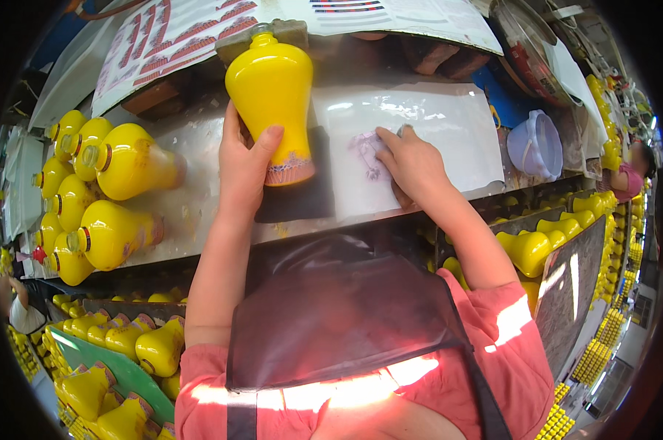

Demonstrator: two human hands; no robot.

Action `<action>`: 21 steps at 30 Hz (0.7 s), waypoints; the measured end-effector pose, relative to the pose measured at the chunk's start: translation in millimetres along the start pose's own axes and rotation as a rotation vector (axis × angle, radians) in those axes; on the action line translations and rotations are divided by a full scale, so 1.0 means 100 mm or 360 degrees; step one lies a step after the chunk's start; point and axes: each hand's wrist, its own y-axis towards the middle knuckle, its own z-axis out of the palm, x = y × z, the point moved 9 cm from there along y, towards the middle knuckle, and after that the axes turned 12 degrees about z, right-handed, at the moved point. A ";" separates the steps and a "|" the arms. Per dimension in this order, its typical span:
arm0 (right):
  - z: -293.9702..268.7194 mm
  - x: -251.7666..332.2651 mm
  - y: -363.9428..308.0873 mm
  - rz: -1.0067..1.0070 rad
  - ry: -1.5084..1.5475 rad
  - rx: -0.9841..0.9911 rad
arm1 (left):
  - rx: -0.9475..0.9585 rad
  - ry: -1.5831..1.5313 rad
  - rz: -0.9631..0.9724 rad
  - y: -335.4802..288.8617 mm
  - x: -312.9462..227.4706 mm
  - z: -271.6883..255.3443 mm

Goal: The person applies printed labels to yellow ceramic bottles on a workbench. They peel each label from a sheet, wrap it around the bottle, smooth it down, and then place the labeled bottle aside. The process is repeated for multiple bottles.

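My left hand (245, 155) is closed round the lower part of a yellow bottle (270, 81), its thumb across the front. The bottle stands nearly upright, neck away from me, with a pink and blue patterned band round its base. A dark mat (318, 176) lies under and beside it. To the right, my right hand (417, 165) rests on a white sheet (456, 136), fingers curled at a purple printed decal (368, 152). Something dark shows at the fingers and under the palm; I cannot make out what it is.
Several yellow bottles (130, 161) lie at the table's left. A pale blue bucket (535, 145) stands at the right edge. Printed decal sheets (192, 37) lie on a raised board behind. More bottles (525, 249) fill racks below on both sides. A person (628, 176) is at far right.
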 end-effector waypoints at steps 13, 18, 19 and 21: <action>-0.02 -0.12 -0.18 0.0098 -0.0020 -0.0048 | 0.0069 0.1757 0.1530 -0.41 -1.04 0.60; -0.06 -0.22 -0.25 0.0071 0.0172 -0.0195 | 0.1384 0.1616 0.1301 -0.79 -0.45 1.52; -0.06 -0.24 -0.22 0.0057 0.0218 -0.0232 | 0.1505 0.1766 0.1178 -0.81 -0.28 1.60; -0.04 -0.27 -0.15 0.0030 0.0306 -0.0282 | 0.1548 0.1901 0.0981 -0.80 -0.04 1.66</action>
